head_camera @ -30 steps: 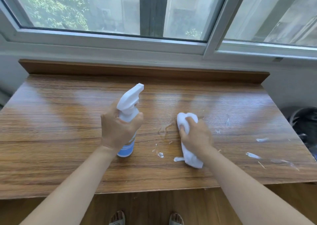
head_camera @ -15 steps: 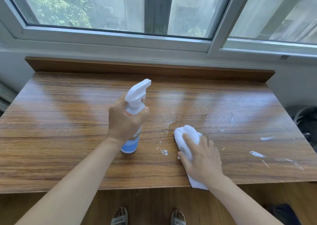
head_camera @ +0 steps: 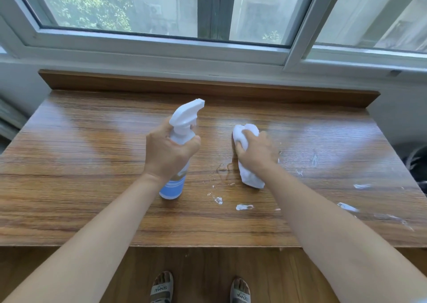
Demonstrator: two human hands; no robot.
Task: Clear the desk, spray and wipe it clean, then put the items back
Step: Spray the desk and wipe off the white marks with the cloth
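Note:
A wooden desk point(head_camera: 80, 175) fills the middle of the head view. My left hand point(head_camera: 168, 152) grips a spray bottle point(head_camera: 182, 129) with a white trigger head and a blue-and-white base, standing upright at the desk's centre. Just to its right, my right hand point(head_camera: 256, 152) clutches a crumpled white cloth point(head_camera: 249, 177) and presses it onto the desk top. A small wet patch point(head_camera: 223, 167) lies between bottle and cloth. White smears point(head_camera: 243, 207) dot the desk near the front and right side.
A raised wooden ledge point(head_camera: 208, 87) runs along the desk's back under the window frame point(head_camera: 161, 48). A dark object point(head_camera: 416, 164) sits beyond the desk's right edge. My sandalled feet point(head_camera: 161, 289) stand on the floor below the front edge.
My right hand has pushed the cloth from near the front edge away toward the desk's middle, uncovering a white smear at the front. My left hand still holds the bottle in place.

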